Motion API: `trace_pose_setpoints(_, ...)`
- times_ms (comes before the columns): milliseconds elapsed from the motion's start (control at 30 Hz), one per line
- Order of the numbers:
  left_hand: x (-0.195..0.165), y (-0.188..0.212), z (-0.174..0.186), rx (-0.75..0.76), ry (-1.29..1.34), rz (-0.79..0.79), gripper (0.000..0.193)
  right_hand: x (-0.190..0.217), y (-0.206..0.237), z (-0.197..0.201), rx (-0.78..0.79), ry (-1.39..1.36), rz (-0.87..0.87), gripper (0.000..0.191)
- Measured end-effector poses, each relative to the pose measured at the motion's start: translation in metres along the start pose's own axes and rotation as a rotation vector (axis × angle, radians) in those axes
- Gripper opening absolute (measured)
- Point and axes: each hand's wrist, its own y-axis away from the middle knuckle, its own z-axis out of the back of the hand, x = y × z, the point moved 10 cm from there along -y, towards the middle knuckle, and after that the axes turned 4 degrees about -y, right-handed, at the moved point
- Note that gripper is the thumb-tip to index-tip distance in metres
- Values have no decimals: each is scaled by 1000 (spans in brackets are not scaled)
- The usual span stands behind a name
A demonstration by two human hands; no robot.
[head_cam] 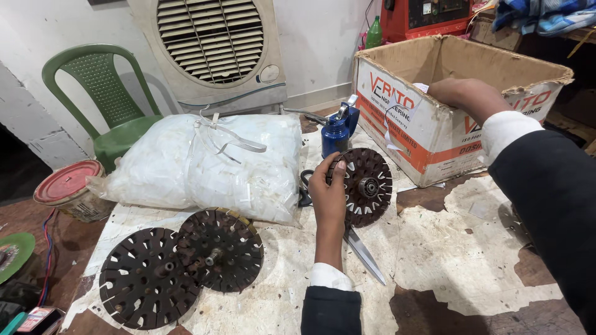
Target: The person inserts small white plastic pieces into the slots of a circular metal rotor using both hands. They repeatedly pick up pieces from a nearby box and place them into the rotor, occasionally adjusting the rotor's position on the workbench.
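In the head view, the left hand (329, 192) grasps the rim of a slotted motor stator core (365, 185), propped on edge just in front of the blue oil can (338, 131). The right hand (469, 94) reaches into the cardboard box (428, 133) right of the can; its fingers are hidden, so their state cannot be told. A firm rim grip would keep the core from rolling. Scissors (360, 248) lie beneath it; two more cores (186, 263) and a bag of white strips (211, 164) crowd the can's left.
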Motion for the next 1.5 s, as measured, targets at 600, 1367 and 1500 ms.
trace_pose_setpoints(600,-81,44,0,-211,-533,-684,46,15,115,6,-907,-1141,368,12)
trace_pose_setpoints(1367,-43,14,-15,79,240,-198,30,73,87,-95,-48,-1432,440,26)
trace_pose_setpoints(1500,-46,15,-21,138,189,-186,21,66,86,-92,-74,-1343,381,16)
